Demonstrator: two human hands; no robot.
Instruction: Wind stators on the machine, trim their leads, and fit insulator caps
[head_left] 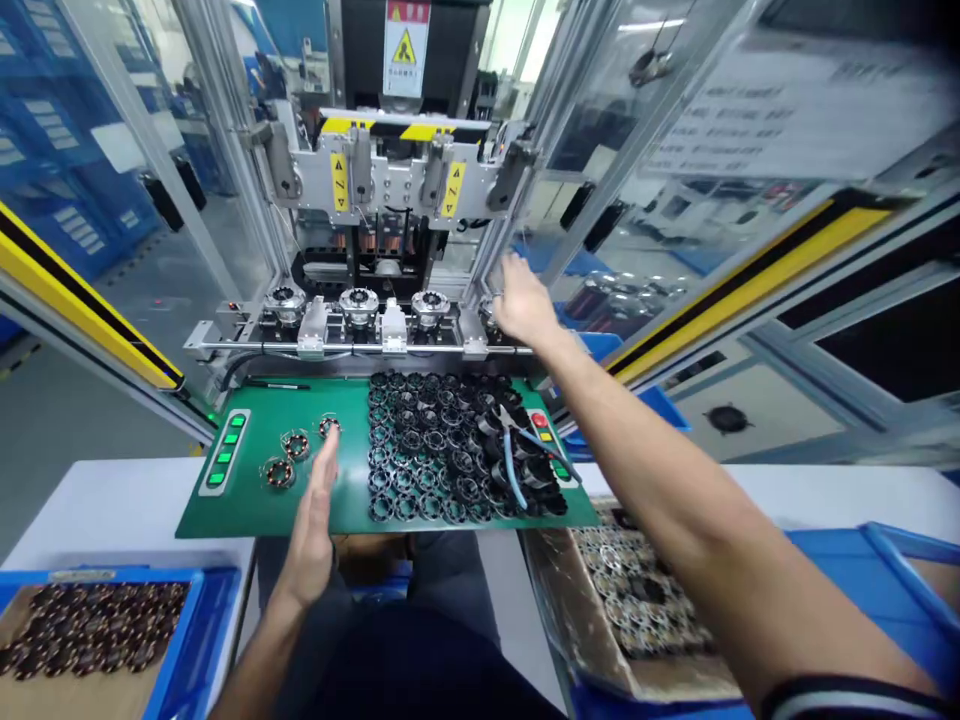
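Note:
My left hand (315,525) is held edge-on over the green work surface (247,520), its fingers stretched out and holding nothing. Its fingertips are beside a small wound motor stator (328,427). Two more copper-wound stators (296,444) lie to the left of it. My right hand (519,298) reaches forward to the right end of the fixture row, at the rightmost fixture (487,312), which it partly covers. Its fingers are blurred and turned away, so any hold is hidden. Black ring-shaped parts (427,440) cover the middle and right of the surface, with blue-handled pliers (511,460) on top.
Three fixtures carrying round parts (358,305) show left of my right hand. Above is the machine's press head (394,180). Yellow-black bars (82,300) flank both sides. A blue tray (196,620) of wound parts stands front left, a carton (592,620) of rings front right.

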